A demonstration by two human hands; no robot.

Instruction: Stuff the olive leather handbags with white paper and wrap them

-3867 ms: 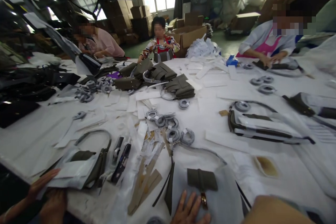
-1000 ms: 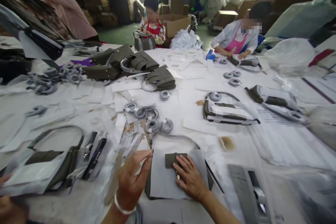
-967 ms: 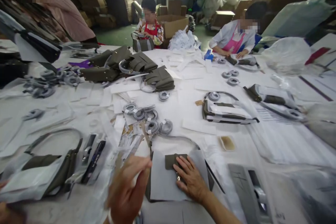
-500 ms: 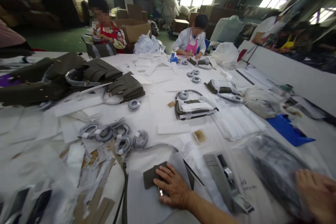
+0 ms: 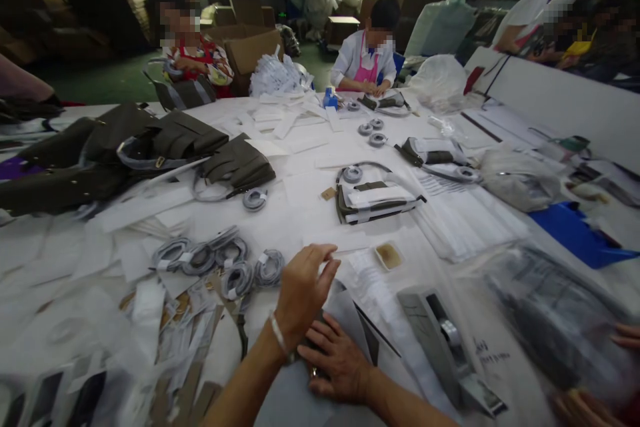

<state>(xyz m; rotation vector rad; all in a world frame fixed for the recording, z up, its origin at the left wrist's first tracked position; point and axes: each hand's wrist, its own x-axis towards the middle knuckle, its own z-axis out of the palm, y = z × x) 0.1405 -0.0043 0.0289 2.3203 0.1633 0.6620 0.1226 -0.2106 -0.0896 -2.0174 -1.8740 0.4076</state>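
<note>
My right hand lies flat, fingers spread, on a paper-wrapped olive bag at the table's near edge; a ring shows on one finger. The white wrapping paper covers most of the bag. My left hand, with a bracelet at the wrist, hovers just above and beyond the right one. Its fingers are loosely stretched forward and hold nothing. Several coiled grey straps lie just left of it.
A grey tape dispenser stands to the right, a small dish of brown paste beyond it. Olive handbags pile up at the left; a wrapped bag lies mid-table. Another person's hand rests on a plastic bag at the right. Workers sit at the far side.
My left hand has come back into view and now hangs over my right hand. The right hand has stayed pressed on the bag. The view has tipped down slightly.
</note>
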